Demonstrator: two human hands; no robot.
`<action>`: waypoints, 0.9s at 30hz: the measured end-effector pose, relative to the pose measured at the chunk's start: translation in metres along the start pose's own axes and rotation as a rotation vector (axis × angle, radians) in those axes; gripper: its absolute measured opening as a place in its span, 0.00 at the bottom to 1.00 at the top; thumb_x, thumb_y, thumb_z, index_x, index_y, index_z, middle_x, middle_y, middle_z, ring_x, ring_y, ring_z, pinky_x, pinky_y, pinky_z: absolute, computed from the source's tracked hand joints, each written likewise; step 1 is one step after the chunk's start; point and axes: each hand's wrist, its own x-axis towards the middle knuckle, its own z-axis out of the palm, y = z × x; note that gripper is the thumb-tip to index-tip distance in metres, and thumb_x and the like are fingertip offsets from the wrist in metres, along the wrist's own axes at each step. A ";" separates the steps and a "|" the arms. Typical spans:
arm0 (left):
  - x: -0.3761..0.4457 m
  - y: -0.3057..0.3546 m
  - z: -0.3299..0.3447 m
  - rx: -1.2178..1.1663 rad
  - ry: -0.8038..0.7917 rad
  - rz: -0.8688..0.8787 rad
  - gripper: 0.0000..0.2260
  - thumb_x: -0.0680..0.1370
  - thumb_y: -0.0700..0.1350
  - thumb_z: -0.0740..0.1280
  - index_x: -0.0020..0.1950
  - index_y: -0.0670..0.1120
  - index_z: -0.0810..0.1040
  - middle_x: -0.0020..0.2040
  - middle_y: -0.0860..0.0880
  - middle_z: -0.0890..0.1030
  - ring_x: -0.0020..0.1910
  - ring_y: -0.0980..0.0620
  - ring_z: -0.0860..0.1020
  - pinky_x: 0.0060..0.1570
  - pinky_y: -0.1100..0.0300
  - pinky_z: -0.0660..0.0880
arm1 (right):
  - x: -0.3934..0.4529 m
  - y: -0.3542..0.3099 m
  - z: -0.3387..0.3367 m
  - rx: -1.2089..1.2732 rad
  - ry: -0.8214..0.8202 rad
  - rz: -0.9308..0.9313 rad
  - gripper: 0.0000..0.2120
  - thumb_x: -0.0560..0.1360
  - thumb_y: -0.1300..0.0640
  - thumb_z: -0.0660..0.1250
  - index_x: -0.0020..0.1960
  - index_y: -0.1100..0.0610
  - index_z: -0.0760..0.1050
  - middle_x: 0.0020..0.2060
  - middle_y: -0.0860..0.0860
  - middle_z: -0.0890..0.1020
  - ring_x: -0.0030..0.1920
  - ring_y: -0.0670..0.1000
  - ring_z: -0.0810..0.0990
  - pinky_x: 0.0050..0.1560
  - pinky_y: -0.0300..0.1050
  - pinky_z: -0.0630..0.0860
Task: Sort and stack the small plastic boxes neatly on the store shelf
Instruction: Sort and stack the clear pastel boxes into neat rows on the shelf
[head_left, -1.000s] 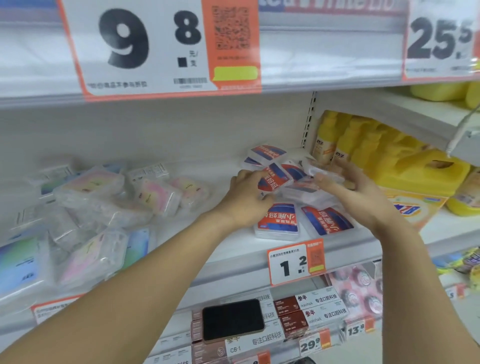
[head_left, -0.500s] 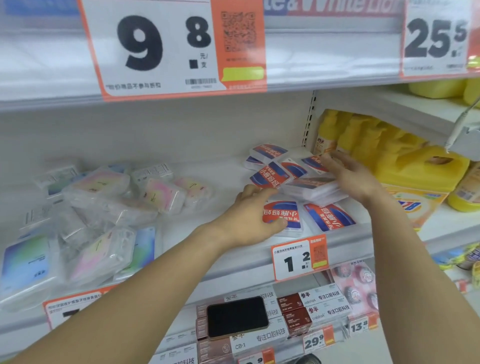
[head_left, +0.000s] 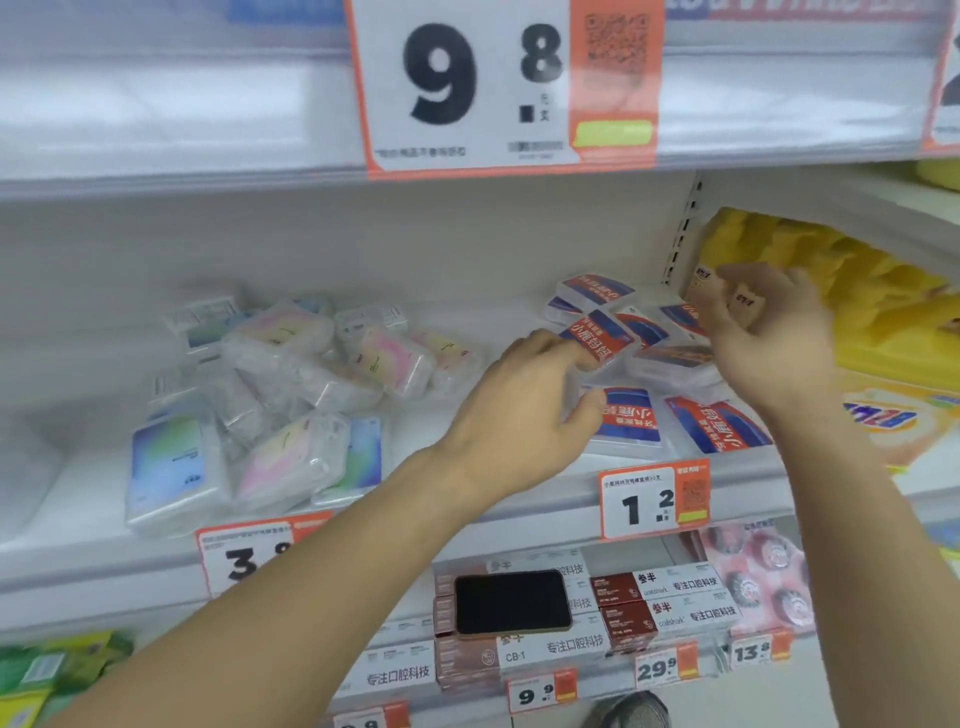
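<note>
Small clear boxes with red-and-blue labels (head_left: 631, 415) lie in a loose pile at the right of the white middle shelf (head_left: 467, 514). One of them, a tilted box (head_left: 605, 335), leans on the pile's left side. My left hand (head_left: 524, 410) reaches in with straight fingers touching that tilted box's left edge, its thumb by the front box below. My right hand (head_left: 763, 338) hovers over the pile's right side, blurred, its fingers loosely curled around nothing. A jumble of clear boxes with pastel labels (head_left: 291, 395) fills the shelf's left half.
Yellow detergent jugs (head_left: 841, 296) stand just right of the shelf upright (head_left: 681, 234). A 1.2 price tag (head_left: 652, 499) hangs on the shelf's front edge. On the shelf below, a black phone (head_left: 511, 603) lies on brown and white cartons (head_left: 623, 608).
My left hand rose from the front box to the tilted box. My right hand lifted off the stack and drew back to the right. The view shifted left.
</note>
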 end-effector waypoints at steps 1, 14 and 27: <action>-0.009 0.001 -0.015 0.029 0.055 0.010 0.11 0.75 0.49 0.64 0.54 0.46 0.80 0.52 0.48 0.80 0.53 0.48 0.76 0.54 0.53 0.72 | -0.015 -0.015 0.003 0.040 0.078 -0.076 0.12 0.77 0.50 0.66 0.55 0.57 0.80 0.52 0.58 0.81 0.55 0.59 0.78 0.52 0.45 0.70; -0.161 -0.114 -0.162 0.329 0.147 -0.460 0.30 0.67 0.68 0.58 0.67 0.59 0.72 0.68 0.46 0.67 0.69 0.44 0.63 0.66 0.49 0.65 | -0.194 -0.195 0.098 0.054 -0.579 -0.607 0.26 0.73 0.34 0.64 0.68 0.42 0.70 0.76 0.53 0.56 0.78 0.59 0.51 0.72 0.62 0.63; -0.168 -0.167 -0.172 0.039 0.128 -0.410 0.31 0.72 0.69 0.58 0.74 0.64 0.56 0.72 0.50 0.61 0.69 0.51 0.68 0.65 0.58 0.68 | -0.154 -0.253 0.109 0.110 -0.299 -0.633 0.19 0.71 0.50 0.71 0.61 0.54 0.77 0.62 0.56 0.72 0.63 0.57 0.74 0.60 0.59 0.74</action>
